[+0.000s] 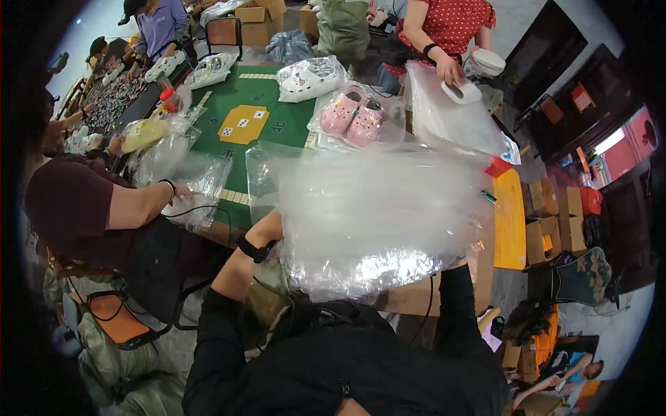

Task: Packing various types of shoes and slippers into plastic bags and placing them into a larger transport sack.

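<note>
A wide stack of clear plastic bags [378, 201] spreads out in front of me, its middle smeared by motion and its near edge shiny. My left hand [275, 224] grips its left side, the fingers covered by the plastic. At the near right edge, my right hand [456, 263] holds it from beneath and is almost wholly hidden. Just beyond the stack lies a pair of pink clogs [352, 116] with charms, on clear plastic. White clogs [312, 78] in a clear bag rest farther off, on the green mat [208, 125].
On my left a person in a dark shirt [76, 194] handles clear bags [201, 177]. Across the table, a person in a red dotted top [454, 21] touches a white clog [461, 91] on more plastic. Cardboard boxes [548, 201] stand at the right. An orange chair [119, 319] is at lower left.
</note>
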Tool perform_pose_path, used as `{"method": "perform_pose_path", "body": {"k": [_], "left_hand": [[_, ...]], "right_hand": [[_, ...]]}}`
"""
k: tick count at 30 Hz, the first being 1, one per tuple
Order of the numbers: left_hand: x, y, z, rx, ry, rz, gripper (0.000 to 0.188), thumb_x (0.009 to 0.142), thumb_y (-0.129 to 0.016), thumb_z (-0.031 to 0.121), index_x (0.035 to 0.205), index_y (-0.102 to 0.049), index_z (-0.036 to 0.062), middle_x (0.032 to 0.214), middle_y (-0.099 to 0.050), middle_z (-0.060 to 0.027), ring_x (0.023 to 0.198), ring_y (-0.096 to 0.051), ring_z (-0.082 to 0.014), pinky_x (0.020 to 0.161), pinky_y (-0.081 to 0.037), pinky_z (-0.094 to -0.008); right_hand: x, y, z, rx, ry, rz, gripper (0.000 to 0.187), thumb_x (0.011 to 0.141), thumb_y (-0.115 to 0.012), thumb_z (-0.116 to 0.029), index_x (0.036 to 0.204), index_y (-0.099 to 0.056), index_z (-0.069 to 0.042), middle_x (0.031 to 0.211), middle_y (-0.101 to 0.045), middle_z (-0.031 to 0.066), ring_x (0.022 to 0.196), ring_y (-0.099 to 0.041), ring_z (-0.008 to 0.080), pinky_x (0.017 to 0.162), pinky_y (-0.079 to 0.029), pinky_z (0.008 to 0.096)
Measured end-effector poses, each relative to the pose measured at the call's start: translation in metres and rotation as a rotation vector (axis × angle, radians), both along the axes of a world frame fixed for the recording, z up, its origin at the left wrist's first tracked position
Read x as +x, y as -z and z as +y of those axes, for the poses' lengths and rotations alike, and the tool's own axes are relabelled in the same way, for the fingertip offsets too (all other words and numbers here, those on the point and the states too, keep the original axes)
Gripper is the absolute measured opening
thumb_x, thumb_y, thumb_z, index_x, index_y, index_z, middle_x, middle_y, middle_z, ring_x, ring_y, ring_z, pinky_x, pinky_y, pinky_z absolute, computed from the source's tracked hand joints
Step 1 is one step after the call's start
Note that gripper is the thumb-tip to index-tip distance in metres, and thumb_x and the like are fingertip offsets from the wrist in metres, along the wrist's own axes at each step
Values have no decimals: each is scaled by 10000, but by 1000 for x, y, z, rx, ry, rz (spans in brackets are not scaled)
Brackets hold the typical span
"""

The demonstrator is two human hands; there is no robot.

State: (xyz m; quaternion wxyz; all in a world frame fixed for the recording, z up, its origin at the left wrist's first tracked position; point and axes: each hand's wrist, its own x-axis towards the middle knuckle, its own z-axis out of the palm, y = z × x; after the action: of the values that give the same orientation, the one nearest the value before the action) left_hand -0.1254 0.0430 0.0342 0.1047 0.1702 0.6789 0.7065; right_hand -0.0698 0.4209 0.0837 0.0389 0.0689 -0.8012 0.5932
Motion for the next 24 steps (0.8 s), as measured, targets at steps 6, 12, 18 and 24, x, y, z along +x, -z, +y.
{"method": "perform_pose_path", "body": {"k": [6, 12, 18, 24], "left_hand": [[6, -19, 6, -154, -62, -47, 262, 779, -627, 54, 1024, -572, -19, 942, -615, -72, 829, -582, -141, 730, -491, -274], [12, -36, 3, 112, -257, -154, 323, 722, -699, 9, 1018, -572, -17, 932, -613, -42, 860, -578, -131, 764, -479, -256], [18, -38, 11, 66, -94, -78, 355, 738, -685, 11, 1068, -564, -35, 965, -616, -56, 894, -573, -136, 829, -451, -252], [14, -9, -10, 205, -4, -223, 480, 753, -655, 0, 1197, -472, -3, 1106, -560, -112, 996, -557, -202, 803, -491, -301]], "right_hand": [[-13, 13, 10, -181, 75, -163, 224, 780, -649, -78, 983, -622, 11, 1064, -604, 95, 1014, -542, 195, 861, -462, 320], [-9, -32, -34, -185, 110, -197, 269, 747, -684, -80, 972, -610, 47, 872, -626, 72, 799, -593, 166, 773, -497, 289], [-4, -12, -57, -204, 239, -116, 281, 736, -706, -97, 953, -606, 51, 853, -622, 72, 792, -582, 157, 736, -489, 286], [14, 0, -42, 33, 181, -358, 449, 712, -741, -225, 1048, -567, 18, 1052, -587, 115, 924, -557, 180, 771, -465, 300]]}}
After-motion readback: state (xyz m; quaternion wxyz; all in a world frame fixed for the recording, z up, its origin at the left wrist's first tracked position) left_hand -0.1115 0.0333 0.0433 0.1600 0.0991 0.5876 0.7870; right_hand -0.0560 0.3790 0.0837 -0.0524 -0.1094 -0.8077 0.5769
